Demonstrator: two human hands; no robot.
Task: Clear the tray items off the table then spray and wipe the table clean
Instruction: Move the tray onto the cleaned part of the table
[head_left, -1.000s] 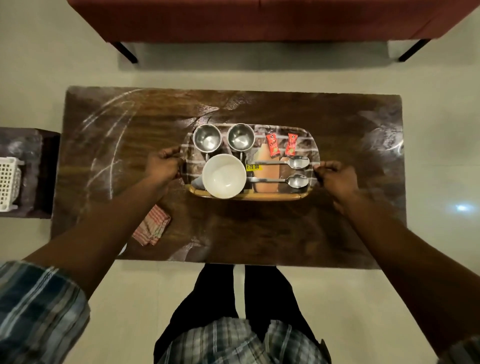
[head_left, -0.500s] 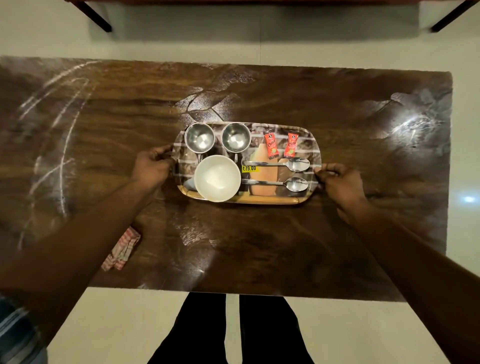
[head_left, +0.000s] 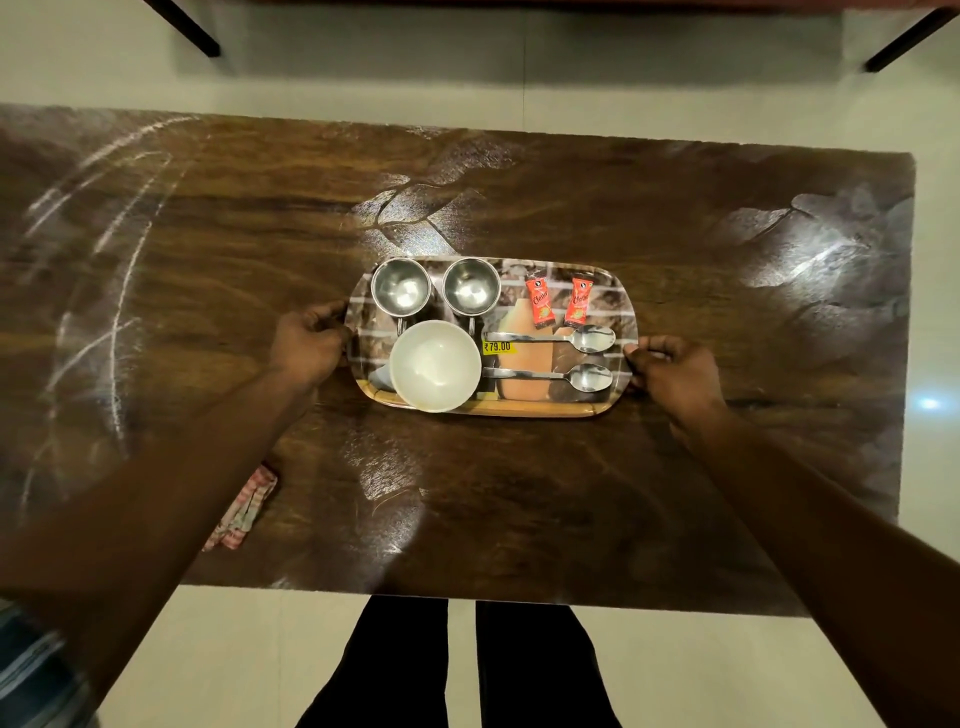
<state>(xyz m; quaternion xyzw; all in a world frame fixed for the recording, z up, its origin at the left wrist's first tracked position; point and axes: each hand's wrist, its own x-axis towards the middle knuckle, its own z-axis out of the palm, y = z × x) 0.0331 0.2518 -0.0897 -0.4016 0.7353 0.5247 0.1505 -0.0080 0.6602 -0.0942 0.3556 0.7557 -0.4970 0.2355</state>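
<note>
**Lift the tray level, both ends together**

At the table's left, white smears arc across the dark top, work for the spray later. A checked cloth lies near the front edge, partly hidden under the left forearm.

The left hand is curled round the tray's left short end, fingers closed on the rim. The tray sits at mid-table, and whether it has left the surface cannot be told from above.

On it, from the left: two steel cups upright at the back, a white bowl in front of them, close against their handles. Further right, two red sachets lie at the back, with two spoons lying crosswise below them, bowls pointing right.

The right hand grips the right short end the same way, thumb on top of the rim.

To do this well, raise both ends at one pace and keep the tray flat. The spoons and sachets lie loose and would likely slide at any tilt; the cups look light enough to topple. Thumbs pressed on top, fingers beneath, should steady it. Carry it straight off the table, clear of the cloth.
</note>
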